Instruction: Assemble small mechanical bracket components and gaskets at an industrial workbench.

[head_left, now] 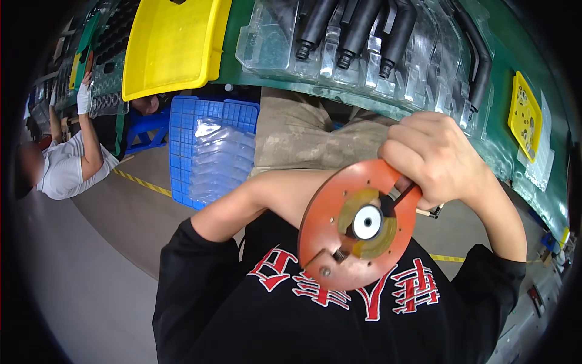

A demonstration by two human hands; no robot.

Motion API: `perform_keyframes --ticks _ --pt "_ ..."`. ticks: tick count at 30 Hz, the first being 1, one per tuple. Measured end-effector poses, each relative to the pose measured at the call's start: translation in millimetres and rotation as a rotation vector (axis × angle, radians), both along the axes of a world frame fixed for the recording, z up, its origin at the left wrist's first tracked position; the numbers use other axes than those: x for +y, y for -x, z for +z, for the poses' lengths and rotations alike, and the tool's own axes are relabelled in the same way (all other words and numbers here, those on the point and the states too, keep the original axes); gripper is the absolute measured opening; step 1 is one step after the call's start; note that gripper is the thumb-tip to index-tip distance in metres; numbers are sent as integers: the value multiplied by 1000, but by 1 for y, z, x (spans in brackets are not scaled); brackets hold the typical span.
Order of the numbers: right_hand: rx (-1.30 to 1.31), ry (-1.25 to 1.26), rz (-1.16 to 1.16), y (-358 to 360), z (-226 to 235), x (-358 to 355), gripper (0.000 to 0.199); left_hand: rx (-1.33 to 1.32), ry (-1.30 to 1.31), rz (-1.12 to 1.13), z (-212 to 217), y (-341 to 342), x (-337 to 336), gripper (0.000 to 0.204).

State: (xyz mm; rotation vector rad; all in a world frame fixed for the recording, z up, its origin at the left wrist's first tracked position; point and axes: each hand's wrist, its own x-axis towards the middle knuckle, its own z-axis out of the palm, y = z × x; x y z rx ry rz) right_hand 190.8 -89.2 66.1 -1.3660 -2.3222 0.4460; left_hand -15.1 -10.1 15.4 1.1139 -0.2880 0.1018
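Note:
A round orange plate (321,206) is held up in front of my chest, tilted. It has small holes, a slot with a spring and a screw, and a brass-coloured ring around a white round centre (367,222). My right hand (431,156) is closed on the plate's upper right edge, beside a dark bar; its fingertips are partly hidden. Behind the plate runs my left forearm (282,189). The plate hides my left hand, so its fingers and anything in them cannot be seen.
Along the green table (239,54) stand a yellow bin (173,48) and clear trays (267,45) with several black tubular parts (357,33). A small yellow tray (525,115) lies at right. Clear plastic trays rest in a blue crate (182,145). Another person (76,158) works at far left.

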Motion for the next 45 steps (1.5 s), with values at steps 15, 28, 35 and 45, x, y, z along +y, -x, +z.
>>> perform_keyframes --ticks 15,28,35,45 --pt "-45 -30 -144 1 -15 -13 23 337 163 91 9 7 -2 65" --pt "-156 -149 -303 0 18 3 21 346 193 372 -3 2 -8 62" --pt "-175 -451 106 -12 12 25 19 228 40 103 -10 0 4 58" --pt "-177 -154 -107 -11 -9 -4 19 271 -14 139 11 -2 4 55"
